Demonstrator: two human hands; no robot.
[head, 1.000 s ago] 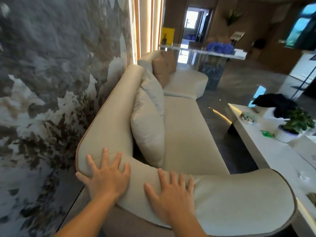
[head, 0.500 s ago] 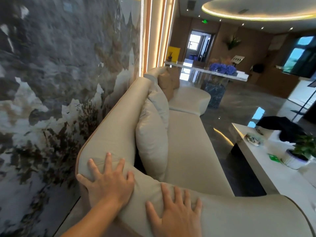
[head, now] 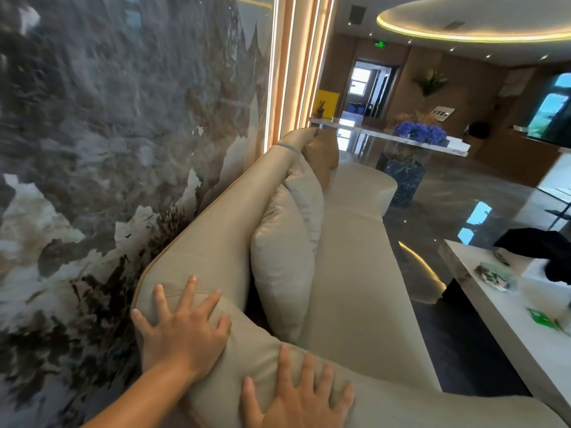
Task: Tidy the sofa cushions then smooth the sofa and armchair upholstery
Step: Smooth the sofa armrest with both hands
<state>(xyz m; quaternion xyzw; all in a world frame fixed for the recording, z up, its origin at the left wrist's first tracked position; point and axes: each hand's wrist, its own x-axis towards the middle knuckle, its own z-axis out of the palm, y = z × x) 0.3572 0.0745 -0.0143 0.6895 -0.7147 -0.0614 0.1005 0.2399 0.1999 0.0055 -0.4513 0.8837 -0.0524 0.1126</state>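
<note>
A long beige sofa runs away from me along the marble wall. My left hand lies flat, fingers spread, on the corner where its backrest meets the near armrest. My right hand presses flat on the armrest top, fingers apart, partly cut off by the bottom edge. A cream cushion stands upright against the backrest just beyond my hands. A second cream cushion leans behind it, and a tan cushion sits at the far end. Neither hand holds anything.
A dark marble wall runs close behind the sofa on the left. A white low table with a dark cloth and small items stands to the right, across a narrow strip of glossy floor. A white counter with blue flowers lies beyond.
My view has tilted upward, showing more ceiling. Both hands have stayed flat on the armrest and now sit lower in the frame; the left hand has slid slightly along the corner.
</note>
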